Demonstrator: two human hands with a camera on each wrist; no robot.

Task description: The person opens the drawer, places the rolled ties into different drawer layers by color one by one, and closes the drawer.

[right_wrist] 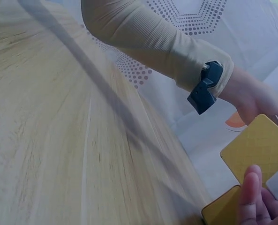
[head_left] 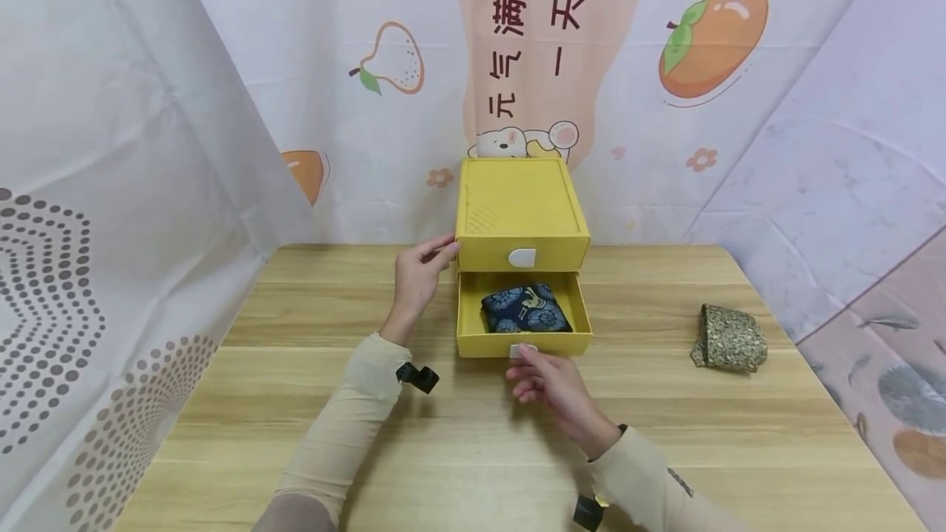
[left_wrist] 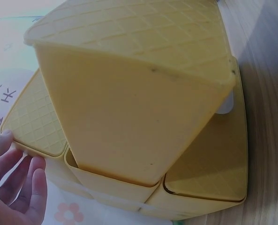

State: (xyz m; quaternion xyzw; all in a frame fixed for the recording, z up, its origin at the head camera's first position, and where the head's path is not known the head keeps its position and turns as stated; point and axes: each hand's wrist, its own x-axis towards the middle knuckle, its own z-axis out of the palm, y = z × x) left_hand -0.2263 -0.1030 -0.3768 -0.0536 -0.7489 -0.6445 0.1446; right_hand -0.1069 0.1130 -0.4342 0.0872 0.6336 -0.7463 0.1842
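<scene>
Head view: drawer [head_left: 482, 346] holds blue cloth [head_left: 525, 310]; right fingers [head_left: 530, 382] pinch handle [head_left: 515, 350], unclenched left fingers [head_left: 432, 248] touch cabinet [head_left: 521, 202].

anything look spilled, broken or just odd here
Nothing looks spilled or broken. The backdrop's writing stands out: its characters lie on their sides, as if the cloth were hung turned. Also, the blue patterned bundle sits a little askew in the pulled-out lower drawer.

An indoor, curtained-off tabletop corner; whether in a home or a studio cannot be told. A white fabric curtain [head_left: 318, 31] printed with orange fruit and dark-red Chinese characters backs a pale wood-grain surface [head_left: 458, 458], flanked by a white brown-dotted fabric sheet [head_left: 126, 113] and a pale marbled sheet [head_left: 835, 154].
</scene>
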